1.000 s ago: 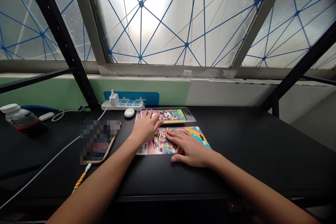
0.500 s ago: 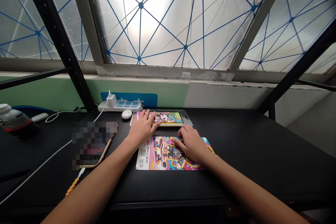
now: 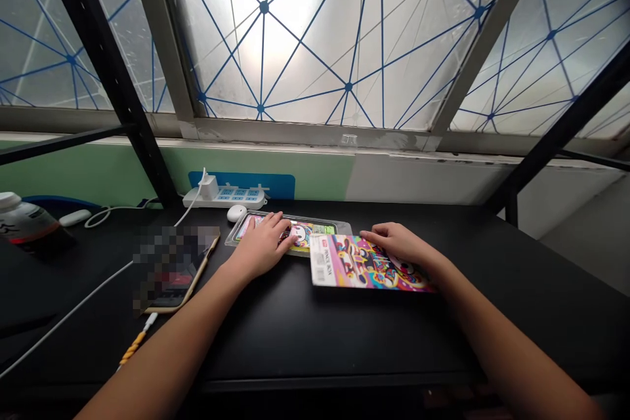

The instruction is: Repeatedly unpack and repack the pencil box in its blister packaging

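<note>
A colourful cartoon pencil box (image 3: 314, 230) lies in a clear plastic tray (image 3: 342, 228) near the back of the black desk. My left hand (image 3: 263, 244) rests over its left half, fingers laid across the top and thumb apart toward the near side. In my right hand (image 3: 401, 243) is a bright printed card (image 3: 361, 266) marked "PENCIL BOX", pinched at its far edge. The card is raised off the desk, and its upper left corner overlaps the tray's near right part. My right wrist and fingers hide some of the card's right side.
Left of my arm lies a blurred-out tablet-like device (image 3: 174, 275) with a yellow-wrapped cable (image 3: 132, 349). Behind are a small white case (image 3: 237, 213) and a white power strip (image 3: 231, 195). A white bottle (image 3: 24, 223) stands far left. Black frame posts flank the desk (image 3: 344, 354).
My right hand has lifted the card from the desk and moved it right and away from me. Under my left hand, the tray with the pencil box has shifted left and turned slightly.
</note>
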`<state>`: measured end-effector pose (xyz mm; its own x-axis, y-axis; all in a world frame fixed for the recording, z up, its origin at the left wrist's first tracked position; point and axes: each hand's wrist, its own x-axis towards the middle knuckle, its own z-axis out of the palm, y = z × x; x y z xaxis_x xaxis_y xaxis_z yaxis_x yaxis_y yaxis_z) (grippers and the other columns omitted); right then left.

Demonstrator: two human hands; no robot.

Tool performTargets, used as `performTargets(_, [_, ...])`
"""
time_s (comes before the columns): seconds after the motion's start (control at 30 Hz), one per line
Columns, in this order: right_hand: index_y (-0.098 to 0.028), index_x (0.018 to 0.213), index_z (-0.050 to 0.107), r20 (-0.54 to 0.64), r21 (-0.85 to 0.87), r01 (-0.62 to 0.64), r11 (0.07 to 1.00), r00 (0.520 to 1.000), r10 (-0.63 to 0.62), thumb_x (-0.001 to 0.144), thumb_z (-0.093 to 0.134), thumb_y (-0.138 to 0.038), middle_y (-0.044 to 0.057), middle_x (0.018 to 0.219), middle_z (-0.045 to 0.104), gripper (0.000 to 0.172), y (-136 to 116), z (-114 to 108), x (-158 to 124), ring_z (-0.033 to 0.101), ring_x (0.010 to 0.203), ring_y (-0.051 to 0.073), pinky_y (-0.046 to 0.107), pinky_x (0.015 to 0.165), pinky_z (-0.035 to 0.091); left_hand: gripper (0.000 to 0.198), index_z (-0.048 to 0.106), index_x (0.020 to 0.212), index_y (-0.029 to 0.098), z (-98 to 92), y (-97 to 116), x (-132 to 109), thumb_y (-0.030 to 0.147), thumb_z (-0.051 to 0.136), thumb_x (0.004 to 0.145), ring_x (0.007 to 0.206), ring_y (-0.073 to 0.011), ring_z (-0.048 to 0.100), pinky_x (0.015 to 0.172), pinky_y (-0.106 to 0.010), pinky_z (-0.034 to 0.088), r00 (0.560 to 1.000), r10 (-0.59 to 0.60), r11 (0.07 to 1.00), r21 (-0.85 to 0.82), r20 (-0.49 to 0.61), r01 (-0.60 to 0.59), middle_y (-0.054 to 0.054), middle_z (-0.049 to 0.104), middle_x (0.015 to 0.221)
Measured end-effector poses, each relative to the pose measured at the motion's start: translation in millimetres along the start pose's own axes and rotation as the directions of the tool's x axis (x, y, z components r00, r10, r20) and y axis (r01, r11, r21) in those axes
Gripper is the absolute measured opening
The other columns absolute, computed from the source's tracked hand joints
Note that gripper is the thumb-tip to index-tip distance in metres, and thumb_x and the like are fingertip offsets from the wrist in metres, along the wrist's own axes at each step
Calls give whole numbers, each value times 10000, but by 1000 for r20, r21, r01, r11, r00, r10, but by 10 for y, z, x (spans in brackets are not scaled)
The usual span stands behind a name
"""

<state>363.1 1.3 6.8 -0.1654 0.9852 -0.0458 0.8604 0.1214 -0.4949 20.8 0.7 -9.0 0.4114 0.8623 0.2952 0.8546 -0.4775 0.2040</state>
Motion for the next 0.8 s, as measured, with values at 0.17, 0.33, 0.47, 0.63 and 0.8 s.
performTargets(0.17, [-201, 597, 601, 45, -19, -58, 998, 997, 59, 813, 513, -740, 11, 584, 574, 587, 287, -160, 249, 491, 564, 164, 293, 533, 325, 420, 609, 1293, 242, 26, 5, -12, 451, 383, 1006, 1362, -347, 442, 1075, -586, 340, 1000, 27, 998, 57, 6, -27, -142, 522, 1465])
performTargets(0.33, [-199, 808, 688, 25, 22, 20, 1000, 999, -21, 846, 515, -698, 28, 755, 663, 530, 107, -51, 292, 566, 691, 181, 284, 596, 382, 408, 625, 1261, 260, -36, 33, -38, 480, 417, 987, 1316, -341, 478, 1059, -569, 361, 1000, 23, 999, 41, 11, -23, -124, 548, 1428])
performTargets(0.47, [-220, 884, 709, 95, 114, 86, 990, 991, -97, 823, 575, -686, 11, 782, 669, 489, 6, 80, 213, 567, 692, 163, 263, 581, 389, 379, 653, 1175, 238, -85, 106, -89, 479, 433, 982, 1272, -338, 509, 1046, -542, 391, 999, 42, 999, 27, 23, -43, -125, 563, 1391])
performTargets(0.63, [-206, 753, 671, 106, 133, -14, 991, 994, 0, 731, 679, -692, -6, 665, 616, 486, 170, 47, 177, 521, 602, 143, 257, 519, 349, 397, 640, 1062, 205, -88, 195, -134, 542, 455, 965, 1427, -365, 347, 1121, -575, 327, 996, 71, 996, -57, 62, -68, -143, 465, 1506])
performTargets(0.8, [-208, 739, 669, 75, 104, -53, 993, 996, 45, 711, 692, -702, -2, 647, 622, 495, 315, -34, 175, 527, 597, 148, 263, 514, 342, 428, 582, 1169, 226, -40, 199, -140, 572, 428, 968, 1488, -351, 262, 1152, -647, 214, 986, 50, 993, -116, 161, -32, -137, 432, 1547])
